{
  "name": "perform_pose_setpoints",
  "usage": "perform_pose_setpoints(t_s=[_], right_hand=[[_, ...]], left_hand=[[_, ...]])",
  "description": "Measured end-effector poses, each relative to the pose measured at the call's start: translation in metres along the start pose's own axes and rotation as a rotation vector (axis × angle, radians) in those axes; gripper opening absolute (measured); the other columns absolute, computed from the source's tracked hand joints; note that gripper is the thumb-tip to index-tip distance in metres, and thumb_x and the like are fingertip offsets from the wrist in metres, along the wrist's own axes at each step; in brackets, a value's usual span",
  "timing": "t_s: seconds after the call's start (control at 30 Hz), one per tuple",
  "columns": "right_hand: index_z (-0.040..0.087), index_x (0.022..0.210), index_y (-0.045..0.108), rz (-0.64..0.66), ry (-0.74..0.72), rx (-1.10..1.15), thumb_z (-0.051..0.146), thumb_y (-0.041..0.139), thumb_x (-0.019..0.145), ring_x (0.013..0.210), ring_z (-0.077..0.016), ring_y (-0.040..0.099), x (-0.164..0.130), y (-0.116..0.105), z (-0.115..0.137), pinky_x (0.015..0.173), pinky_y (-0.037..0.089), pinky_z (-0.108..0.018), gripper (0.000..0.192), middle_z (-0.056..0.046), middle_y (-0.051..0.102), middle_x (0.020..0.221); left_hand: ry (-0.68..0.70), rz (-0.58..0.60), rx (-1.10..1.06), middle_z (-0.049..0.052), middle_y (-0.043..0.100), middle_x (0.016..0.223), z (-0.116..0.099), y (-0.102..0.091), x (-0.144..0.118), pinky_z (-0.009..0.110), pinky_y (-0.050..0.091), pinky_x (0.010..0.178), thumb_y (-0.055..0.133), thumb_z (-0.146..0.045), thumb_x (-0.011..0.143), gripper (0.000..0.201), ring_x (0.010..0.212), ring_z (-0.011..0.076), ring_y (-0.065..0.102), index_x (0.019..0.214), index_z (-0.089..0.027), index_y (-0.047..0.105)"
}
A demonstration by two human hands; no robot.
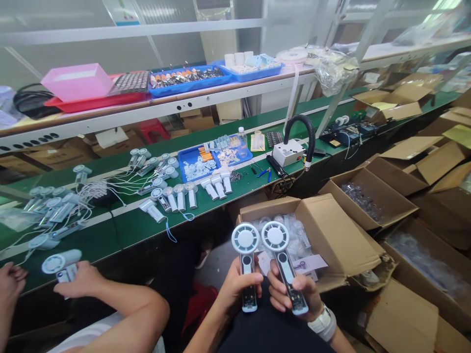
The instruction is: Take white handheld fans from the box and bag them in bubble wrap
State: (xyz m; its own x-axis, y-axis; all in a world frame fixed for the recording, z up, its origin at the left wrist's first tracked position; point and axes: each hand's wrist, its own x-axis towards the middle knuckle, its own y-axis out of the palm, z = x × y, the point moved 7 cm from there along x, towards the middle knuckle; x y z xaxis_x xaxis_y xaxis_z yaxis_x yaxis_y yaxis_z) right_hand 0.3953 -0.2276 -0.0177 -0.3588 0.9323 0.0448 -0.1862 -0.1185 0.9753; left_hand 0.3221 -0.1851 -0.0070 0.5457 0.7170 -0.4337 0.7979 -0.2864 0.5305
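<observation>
My left hand (235,287) grips one handheld fan (246,264) upright, my right hand (294,291) another fan (283,262) just beside it, heads nearly touching, with an open cardboard box (331,230) just beyond them.

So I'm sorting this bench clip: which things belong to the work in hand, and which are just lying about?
In hand:
left hand holds the left fan
right hand holds the right fan
open box of bagged parts just behind

Lying about:
fans on the green belt
blue tray
white unit with black hose
co-worker's hand on another fan
</observation>
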Motion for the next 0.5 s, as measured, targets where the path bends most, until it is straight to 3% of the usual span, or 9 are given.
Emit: perform_pose_setpoints(t_s=[0.13,0.33,0.5], right_hand=[[0.018,0.089,0.061,0.021,0.036,0.006,0.023,0.052,0.063,0.039,-0.0047,0.039,0.0,0.0,-0.004,0.041,0.035,-0.019,0.028,0.004,0.052,0.061],[0.016,0.092,0.061,0.115,0.055,0.01,0.022,0.054,0.064,0.04,-0.0055,0.044,0.003,0.007,-0.003,0.041,0.037,-0.019,0.03,0.004,0.05,0.061],[0.016,0.09,0.061,0.078,0.029,0.005,0.024,0.053,0.063,0.038,-0.0048,0.041,0.004,0.011,-0.001,0.038,0.036,-0.018,0.028,0.004,0.051,0.06]], left_hand=[[-0.012,0.016,0.014,-0.001,0.05,0.049,-0.003,0.003,0.0,0.02,0.039,0.038,0.072,-0.022,0.055,0.025,0.039,0.0096,0.048,0.069,-0.011,0.055],[-0.043,0.051,0.006,-0.001,0.05,0.05,-0.005,0.005,-0.002,0.022,0.04,0.04,0.072,-0.021,0.056,0.024,0.04,0.01,0.048,0.071,-0.012,0.055],[-0.058,0.053,-0.002,-0.002,0.049,0.051,-0.005,0.006,-0.003,0.022,0.039,0.04,0.072,-0.021,0.057,0.024,0.04,0.0103,0.047,0.072,-0.013,0.055]])
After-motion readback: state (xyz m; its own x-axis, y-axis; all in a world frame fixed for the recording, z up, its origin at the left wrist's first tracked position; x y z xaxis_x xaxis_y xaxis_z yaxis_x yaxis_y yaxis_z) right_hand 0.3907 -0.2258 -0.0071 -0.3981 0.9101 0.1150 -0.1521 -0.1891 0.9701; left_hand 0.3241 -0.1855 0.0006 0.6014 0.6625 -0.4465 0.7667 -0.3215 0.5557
